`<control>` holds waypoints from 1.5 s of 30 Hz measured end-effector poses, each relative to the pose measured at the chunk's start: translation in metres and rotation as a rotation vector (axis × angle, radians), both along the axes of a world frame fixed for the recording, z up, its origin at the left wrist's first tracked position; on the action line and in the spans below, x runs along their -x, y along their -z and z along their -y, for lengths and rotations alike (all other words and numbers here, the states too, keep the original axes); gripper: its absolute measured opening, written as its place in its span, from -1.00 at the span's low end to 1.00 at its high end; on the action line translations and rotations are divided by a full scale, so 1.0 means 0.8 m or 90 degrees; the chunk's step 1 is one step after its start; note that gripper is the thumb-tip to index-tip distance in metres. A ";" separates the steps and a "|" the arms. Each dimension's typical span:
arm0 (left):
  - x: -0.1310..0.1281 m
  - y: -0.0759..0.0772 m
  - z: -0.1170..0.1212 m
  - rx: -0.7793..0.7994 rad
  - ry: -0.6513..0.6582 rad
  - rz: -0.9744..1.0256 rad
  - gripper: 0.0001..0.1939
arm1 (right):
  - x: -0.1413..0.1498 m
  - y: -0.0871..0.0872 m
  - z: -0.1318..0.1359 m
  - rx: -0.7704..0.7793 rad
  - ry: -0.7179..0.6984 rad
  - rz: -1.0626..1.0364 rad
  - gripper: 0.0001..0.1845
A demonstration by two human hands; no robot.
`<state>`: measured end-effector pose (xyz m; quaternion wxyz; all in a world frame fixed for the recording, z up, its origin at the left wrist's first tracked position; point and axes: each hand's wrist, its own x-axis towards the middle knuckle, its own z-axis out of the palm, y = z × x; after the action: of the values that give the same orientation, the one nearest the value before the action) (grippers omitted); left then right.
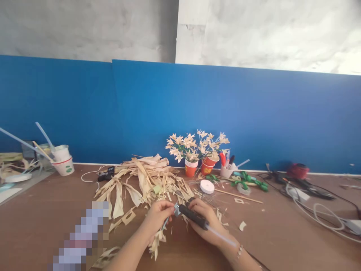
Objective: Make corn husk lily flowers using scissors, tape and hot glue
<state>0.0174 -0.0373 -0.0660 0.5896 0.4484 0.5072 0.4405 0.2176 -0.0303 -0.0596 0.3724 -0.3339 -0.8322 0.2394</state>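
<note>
My right hand is closed around a black glue gun, and a translucent glue stick sticks out of its rear. The gun points left, its light-blue front end close to my left fingertips. My left hand pinches a thin stem; exactly where the gun's tip meets it, I cannot tell. Below that hand hang pale corn-husk flowers, partly hidden by the fingers. Just beyond both hands lies a heap of dried corn husks.
Husk flowers stand in red paper cups by the blue partition. Nearby are a white tape roll, a wooden stick and green tape. White cables lie right; a paper cup stands left.
</note>
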 end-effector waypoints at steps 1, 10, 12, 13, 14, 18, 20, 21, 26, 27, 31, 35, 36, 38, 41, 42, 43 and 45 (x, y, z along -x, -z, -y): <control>0.000 0.000 0.000 -0.002 -0.005 -0.003 -0.71 | 0.000 -0.001 0.001 -0.002 -0.001 0.012 -0.90; 0.002 -0.010 0.001 0.030 -0.039 -0.005 -0.76 | 0.003 0.001 0.000 0.006 0.023 0.033 -0.89; 0.002 -0.009 0.001 0.040 -0.045 -0.006 -0.78 | 0.003 0.002 0.000 0.004 0.020 0.030 -0.90; 0.002 -0.008 0.001 0.042 -0.048 -0.006 -0.80 | 0.003 0.002 0.000 0.002 0.019 0.028 -0.90; 0.002 -0.007 0.000 0.044 -0.051 -0.005 -0.80 | 0.003 0.002 0.000 0.000 0.018 0.026 -0.91; 0.002 -0.002 -0.001 0.051 -0.046 0.010 -0.79 | 0.003 0.001 0.000 0.004 0.019 0.033 -0.92; 0.002 -0.002 -0.002 0.060 -0.040 0.031 -0.76 | 0.003 0.000 0.000 0.005 0.016 0.036 -0.92; 0.002 -0.003 -0.002 0.067 -0.037 0.043 -0.75 | 0.004 -0.001 0.000 0.005 0.014 0.036 -0.92; 0.003 -0.004 -0.001 0.099 -0.026 0.090 -0.75 | 0.004 -0.002 0.002 0.004 0.012 0.043 -0.91; 0.003 -0.004 -0.001 0.101 -0.023 0.098 -0.75 | 0.004 -0.002 0.002 0.005 0.012 0.043 -0.90; 0.004 -0.001 -0.001 0.105 -0.016 0.130 -0.72 | 0.004 -0.003 0.002 0.005 0.008 0.044 -0.88; 0.004 -0.001 -0.001 0.113 -0.013 0.139 -0.70 | 0.003 -0.003 0.001 -0.002 0.001 0.042 -0.86; 0.005 -0.002 -0.001 0.116 -0.013 0.137 -0.69 | 0.003 -0.003 0.001 -0.002 -0.002 0.043 -0.86; 0.005 -0.003 0.000 0.121 -0.015 0.138 -0.69 | 0.003 -0.003 0.001 -0.003 -0.005 0.047 -0.85; 0.005 -0.003 0.001 0.122 -0.016 0.151 -0.70 | 0.003 -0.004 0.002 -0.006 0.010 0.056 -0.88; 0.005 -0.003 0.001 0.121 -0.015 0.152 -0.71 | 0.003 -0.004 0.002 -0.009 0.017 0.058 -0.90; 0.005 -0.003 0.001 0.122 -0.013 0.150 -0.71 | 0.003 -0.004 0.002 -0.012 0.022 0.060 -0.93; 0.005 -0.004 0.001 0.127 -0.014 0.142 -0.71 | 0.003 -0.003 0.001 -0.016 0.029 0.059 -0.95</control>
<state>0.0133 -0.0383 -0.0630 0.6787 0.3305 0.4850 0.4415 0.2153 -0.0312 -0.0573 0.3428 -0.3589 -0.8437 0.2046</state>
